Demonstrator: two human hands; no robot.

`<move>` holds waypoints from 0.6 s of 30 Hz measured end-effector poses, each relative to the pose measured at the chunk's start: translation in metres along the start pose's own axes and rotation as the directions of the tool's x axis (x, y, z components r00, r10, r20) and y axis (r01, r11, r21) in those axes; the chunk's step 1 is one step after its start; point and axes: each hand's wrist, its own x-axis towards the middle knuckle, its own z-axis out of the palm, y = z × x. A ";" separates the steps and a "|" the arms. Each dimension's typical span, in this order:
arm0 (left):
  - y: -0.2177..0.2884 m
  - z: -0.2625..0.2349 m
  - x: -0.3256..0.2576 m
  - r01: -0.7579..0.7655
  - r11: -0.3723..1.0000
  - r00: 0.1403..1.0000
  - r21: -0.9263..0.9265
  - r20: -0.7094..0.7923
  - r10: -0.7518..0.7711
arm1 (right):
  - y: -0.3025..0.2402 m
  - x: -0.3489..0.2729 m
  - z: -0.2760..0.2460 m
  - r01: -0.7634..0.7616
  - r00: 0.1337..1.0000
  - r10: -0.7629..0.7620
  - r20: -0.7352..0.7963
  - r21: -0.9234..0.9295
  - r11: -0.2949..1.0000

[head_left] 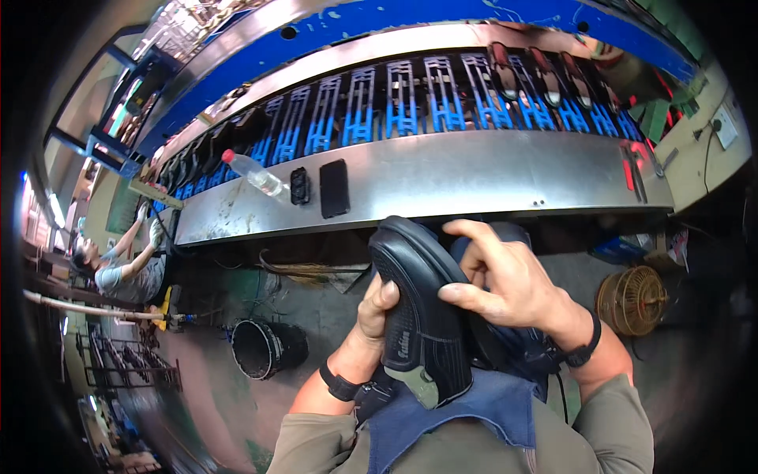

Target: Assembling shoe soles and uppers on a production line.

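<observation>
In front of my lap, a black shoe is tilted with its toe end up toward the bench. A grey-green patch marks its lower end. My left hand grips it from the left side, thumb pressed on the textured black surface. At the shoe's right edge is my right hand, its fingers apart and its thumb at or close to the shoe; whether they touch is hard to tell. Another dark piece lies beneath the right hand, partly hidden, its kind unclear.
Across the front runs a metal bench with a plastic bottle, a black phone, a small black object and red-handled tools. Behind it, blue racks carry shoes. A bucket, a fan and a co-worker are nearby.
</observation>
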 end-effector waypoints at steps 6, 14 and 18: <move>0.001 0.010 0.004 -0.277 0.843 0.961 0.461 0.133 0.243 | 0.007 -0.008 0.005 0.246 0.965 -0.257 -0.052 -0.156 0.956; 0.020 0.026 0.000 -0.270 0.605 0.958 0.749 0.149 0.244 | 0.001 -0.010 -0.007 0.231 0.973 -0.226 0.055 -0.115 0.966; 0.014 0.029 -0.005 -0.236 0.650 0.959 0.722 0.066 0.275 | -0.001 -0.011 -0.004 0.207 0.977 -0.203 0.070 -0.064 0.976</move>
